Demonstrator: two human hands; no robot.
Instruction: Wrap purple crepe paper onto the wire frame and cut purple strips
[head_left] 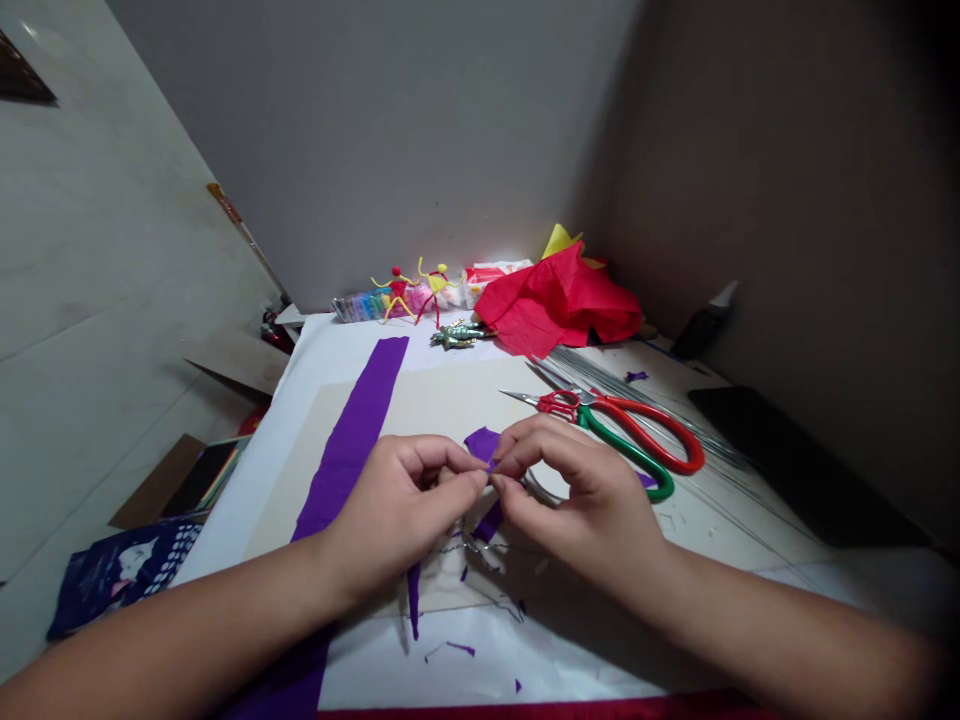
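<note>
Two hands (420, 500) (581, 490) close together, small purple piece (491, 467) pinched between.

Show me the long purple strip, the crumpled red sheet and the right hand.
Long purple strip (351, 440): head view, its upper stretch.
Crumpled red sheet (559, 300): head view, its middle.
Right hand (589, 495): head view, middle of the hand.

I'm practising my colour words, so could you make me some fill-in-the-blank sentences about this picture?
1. The long strip near the left hand is ____.
2. Near the right hand, the big scissors have one orange-red handle and one ____ handle.
3. One figure at the back has a red head; the second figure has a ____ head.
4. The large crumpled sheet is ____.

Missing words: purple; green; yellow; red.
</note>
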